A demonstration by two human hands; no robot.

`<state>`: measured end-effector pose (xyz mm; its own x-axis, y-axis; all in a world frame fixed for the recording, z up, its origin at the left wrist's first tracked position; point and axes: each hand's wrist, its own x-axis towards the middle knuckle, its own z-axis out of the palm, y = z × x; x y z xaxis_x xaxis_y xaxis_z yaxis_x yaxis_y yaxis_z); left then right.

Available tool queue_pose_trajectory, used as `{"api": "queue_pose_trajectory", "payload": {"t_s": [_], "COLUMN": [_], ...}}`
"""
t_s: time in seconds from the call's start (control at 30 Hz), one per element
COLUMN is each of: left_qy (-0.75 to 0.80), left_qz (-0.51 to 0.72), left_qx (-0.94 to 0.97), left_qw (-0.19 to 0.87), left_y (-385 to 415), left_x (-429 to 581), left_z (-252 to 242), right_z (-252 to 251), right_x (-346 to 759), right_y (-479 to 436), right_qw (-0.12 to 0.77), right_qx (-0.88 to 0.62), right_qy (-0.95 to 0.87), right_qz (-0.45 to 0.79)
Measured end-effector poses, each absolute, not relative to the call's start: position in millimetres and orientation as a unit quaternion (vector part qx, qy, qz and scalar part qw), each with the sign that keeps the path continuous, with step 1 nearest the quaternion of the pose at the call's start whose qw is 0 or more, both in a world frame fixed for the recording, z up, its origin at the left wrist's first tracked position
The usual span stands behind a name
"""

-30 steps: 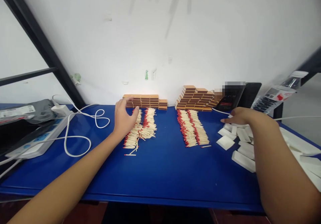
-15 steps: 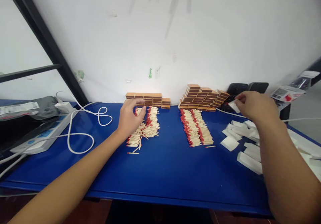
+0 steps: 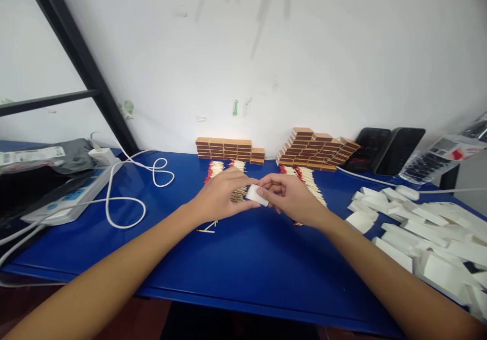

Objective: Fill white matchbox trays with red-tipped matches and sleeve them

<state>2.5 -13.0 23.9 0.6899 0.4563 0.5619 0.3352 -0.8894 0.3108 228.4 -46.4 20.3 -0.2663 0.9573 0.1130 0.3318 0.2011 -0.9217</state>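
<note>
A small white matchbox tray is held above the middle of the table between both hands. My right hand pinches it between thumb and fingers. From the other side, the thumb and index finger of my left hand close on its left end. Behind my left hand lie matches with red heads, partly hidden by it. A second bunch of matches is partly covered by my right hand. Several loose matches rest below my left wrist.
Stacked matchboxes and a taller stepped stack stand along the wall. Many white trays are heaped at right, near two phones and a plastic bottle. A power strip and white cable lie left.
My right hand has carried the white matchbox tray from the right side to the middle. My left hand has moved right and closed on it. The view has shifted slightly.
</note>
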Motion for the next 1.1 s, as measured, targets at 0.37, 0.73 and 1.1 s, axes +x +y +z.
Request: {"api": "queue_pose_trajectory", "payload": {"t_s": [0.37,0.73,1.1], "left_qy": [0.389,0.371,0.343], "left_qz": [0.441,0.427,0.361], "left_qx": [0.809,0.821,0.866], "left_qw": [-0.018,-0.072,-0.047], "left_y": [22,24,26], "left_x": [-23,-24,-24], "left_z": [27,24,20], "right_z": [0,-8,20], "right_x": [209,197,245], "right_y": [-52,-52,-41], "right_qw": [0.334,0.268,0.274], "right_qx": [-0.521,-0.481,-0.457], "right_qy": [-0.772,-0.827,-0.837], "right_qz": [0.144,0.113,0.123]}}
